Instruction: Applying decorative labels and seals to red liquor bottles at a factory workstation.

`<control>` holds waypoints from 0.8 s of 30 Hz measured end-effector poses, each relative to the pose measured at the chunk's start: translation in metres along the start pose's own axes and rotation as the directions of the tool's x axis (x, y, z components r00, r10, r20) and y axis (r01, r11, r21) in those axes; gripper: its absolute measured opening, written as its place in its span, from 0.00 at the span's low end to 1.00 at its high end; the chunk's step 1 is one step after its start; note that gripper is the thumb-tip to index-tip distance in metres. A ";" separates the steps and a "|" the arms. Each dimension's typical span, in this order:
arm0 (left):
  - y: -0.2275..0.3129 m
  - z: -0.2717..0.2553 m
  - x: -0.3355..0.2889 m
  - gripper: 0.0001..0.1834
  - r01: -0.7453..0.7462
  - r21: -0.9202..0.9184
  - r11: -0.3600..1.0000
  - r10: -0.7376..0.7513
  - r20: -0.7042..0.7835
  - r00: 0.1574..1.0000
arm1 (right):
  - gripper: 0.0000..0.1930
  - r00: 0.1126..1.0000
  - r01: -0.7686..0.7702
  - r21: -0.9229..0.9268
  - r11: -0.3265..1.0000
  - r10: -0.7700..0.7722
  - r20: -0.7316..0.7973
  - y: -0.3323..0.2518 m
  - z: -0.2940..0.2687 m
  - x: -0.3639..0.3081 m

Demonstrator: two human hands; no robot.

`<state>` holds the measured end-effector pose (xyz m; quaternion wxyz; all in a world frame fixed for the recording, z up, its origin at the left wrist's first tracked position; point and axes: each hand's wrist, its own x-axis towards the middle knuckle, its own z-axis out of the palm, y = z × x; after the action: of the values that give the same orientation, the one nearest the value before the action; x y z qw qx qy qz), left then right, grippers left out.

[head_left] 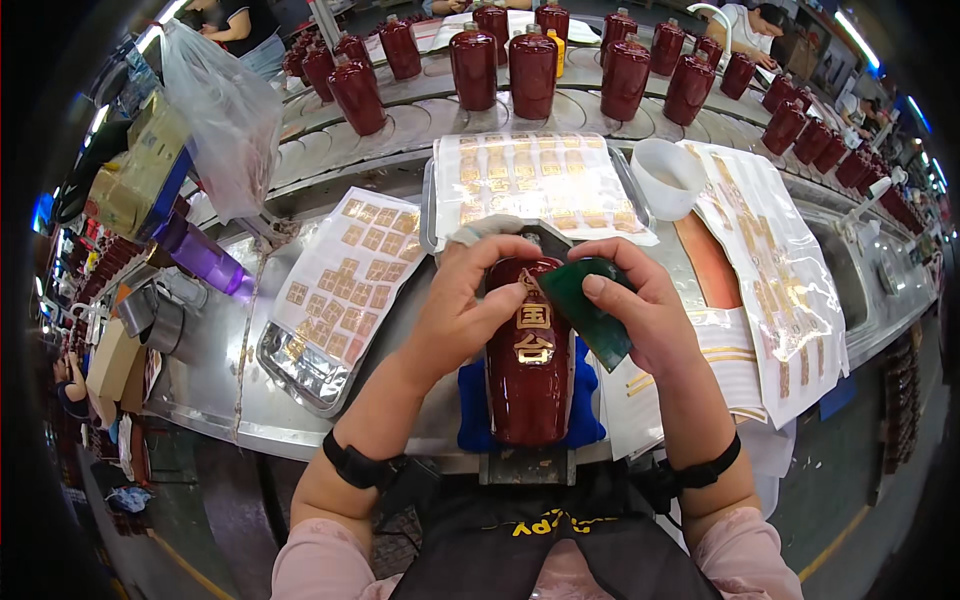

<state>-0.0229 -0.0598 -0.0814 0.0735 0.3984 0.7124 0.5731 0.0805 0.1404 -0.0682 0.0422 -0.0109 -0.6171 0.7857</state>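
Observation:
A dark red glossy bottle (528,385) lies on its side on a blue cradle (470,405) in front of me, with gold characters on its face. My left hand (462,310) grips the bottle's upper part, thumb lying across the gold label. My right hand (640,300) holds a green flat scraper (590,305) pressed against the bottle's upper right side.
Trays of gold label sheets lie at left (345,285) and behind (540,180); more sheets at right (775,270). A white cup (667,177) stands beyond. Several red bottles (532,75) ride a curved conveyor at the back. A plastic bag (225,115) hangs left. Other people work behind.

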 end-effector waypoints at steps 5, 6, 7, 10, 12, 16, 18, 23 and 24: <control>0.003 -0.001 0.004 0.07 0.108 -0.010 0.994 -0.108 0.027 0.994 | 0.15 0.994 0.112 -0.070 0.991 -0.113 -0.010 -0.006 -0.001 -0.005; 0.005 -0.002 0.003 0.07 0.103 -0.010 0.995 -0.103 0.024 0.994 | 0.15 0.980 0.195 -0.185 0.963 -0.199 -0.006 -0.007 0.000 -0.005; 0.008 -0.003 0.003 0.06 0.010 0.107 0.994 -0.010 -0.002 1.000 | 0.15 0.959 0.274 -0.297 0.915 -0.284 0.008 -0.009 0.001 -0.004; 0.018 -0.001 -0.002 0.04 -0.088 0.242 0.966 0.095 -0.018 0.995 | 0.18 0.899 0.406 -0.662 0.630 -0.406 0.165 -0.010 0.013 -0.004; 0.029 -0.001 -0.004 0.04 -0.102 0.265 0.959 0.111 -0.021 0.994 | 0.16 0.851 0.471 -0.758 0.451 -0.460 0.255 -0.008 0.026 -0.002; 0.042 0.001 -0.011 0.07 -0.226 0.335 0.915 0.253 -0.038 0.967 | 0.09 0.858 0.479 -0.696 0.535 -0.453 0.242 -0.005 0.030 0.000; 0.044 0.007 -0.016 0.07 -0.133 0.141 0.981 0.154 -0.145 0.978 | 0.09 0.872 0.459 -0.673 0.580 -0.437 0.219 -0.009 0.030 -0.005; 0.046 0.009 -0.021 0.05 0.002 0.065 0.998 0.004 -0.087 0.996 | 0.07 0.870 0.456 -0.669 0.587 -0.454 0.195 -0.019 0.032 -0.013; 0.048 0.010 -0.021 0.04 0.016 0.061 0.998 -0.011 -0.087 0.996 | 0.07 0.873 0.451 -0.653 0.608 -0.452 0.181 -0.023 0.032 -0.015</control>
<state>0.0200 -0.0645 -0.0501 0.0343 0.3705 0.7348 0.5671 0.0947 0.1137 -0.0390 0.2323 0.1293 -0.8421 0.4693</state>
